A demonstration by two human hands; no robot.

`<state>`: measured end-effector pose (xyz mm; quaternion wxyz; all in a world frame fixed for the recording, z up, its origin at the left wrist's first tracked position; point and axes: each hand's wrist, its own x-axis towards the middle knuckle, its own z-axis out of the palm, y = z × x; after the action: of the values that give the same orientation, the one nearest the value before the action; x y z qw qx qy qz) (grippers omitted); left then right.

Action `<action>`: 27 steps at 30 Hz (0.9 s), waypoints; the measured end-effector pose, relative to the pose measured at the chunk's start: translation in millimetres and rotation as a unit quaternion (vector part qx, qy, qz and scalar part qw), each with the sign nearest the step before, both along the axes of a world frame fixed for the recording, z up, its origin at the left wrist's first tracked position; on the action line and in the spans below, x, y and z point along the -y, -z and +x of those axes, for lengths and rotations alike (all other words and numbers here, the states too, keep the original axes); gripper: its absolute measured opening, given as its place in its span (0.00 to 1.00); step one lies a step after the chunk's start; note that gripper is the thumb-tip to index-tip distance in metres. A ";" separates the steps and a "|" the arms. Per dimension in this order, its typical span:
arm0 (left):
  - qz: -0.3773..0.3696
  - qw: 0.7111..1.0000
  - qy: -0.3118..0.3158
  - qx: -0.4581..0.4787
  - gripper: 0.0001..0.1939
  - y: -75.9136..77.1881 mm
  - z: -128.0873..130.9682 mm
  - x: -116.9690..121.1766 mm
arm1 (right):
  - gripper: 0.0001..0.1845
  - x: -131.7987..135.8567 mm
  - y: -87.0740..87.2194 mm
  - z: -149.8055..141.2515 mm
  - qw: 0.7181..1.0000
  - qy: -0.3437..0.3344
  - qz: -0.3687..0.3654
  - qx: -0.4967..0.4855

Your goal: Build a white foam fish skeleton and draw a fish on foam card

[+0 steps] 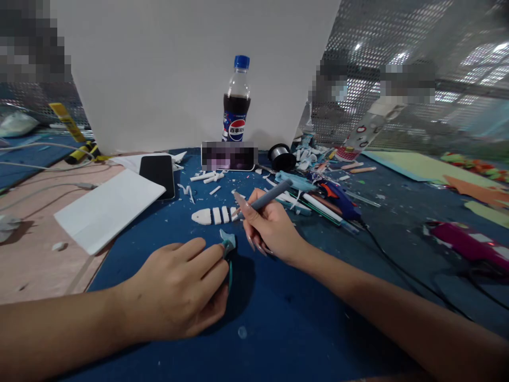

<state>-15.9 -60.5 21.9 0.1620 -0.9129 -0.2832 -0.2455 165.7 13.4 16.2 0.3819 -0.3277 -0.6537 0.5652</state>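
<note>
My left hand (178, 289) is closed around a small light-blue and teal piece (228, 241), whose flared end sticks out past the fingers; the rest of it is hidden. My right hand (276, 231) grips a slim grey-blue pen-shaped tool (271, 195) like a pen; its working end is mostly behind the fingers. Just left of that hand, a row of white fish-shaped segments (217, 215) lies on the blue mat (254, 339). The rounded head piece has a small dark dot. The fingers of my right hand cover the row's right end.
Behind stand a cola bottle (237, 103), a propped phone (228, 156) and a wire spool (281, 157). White scraps (209, 176) litter the mat. At left lie folded white paper (111, 209) and a dark phone (158, 175); at right, a blue glue gun (342, 200) and a magenta corded device (471, 241).
</note>
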 end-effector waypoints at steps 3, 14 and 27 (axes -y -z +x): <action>0.002 1.000 -0.002 0.000 0.10 0.9 -0.5 0.6 | 0.18 2.1 -2.0 0.7 0.999 -0.025 0.021 0.026; 0.011 1.000 -0.005 -0.008 0.10 1.7 -0.5 0.2 | 0.18 3.3 -3.9 -0.6 0.994 -0.035 0.076 0.067; 0.007 1.000 0.001 -0.006 0.10 0.8 0.6 -0.1 | 0.18 2.2 0.7 -0.3 0.993 -0.040 0.084 0.076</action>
<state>-15.2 -60.4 21.1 0.1703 -0.9133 -0.2798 -0.2420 165.4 11.2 15.5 0.3341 -0.3098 -0.7390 0.4963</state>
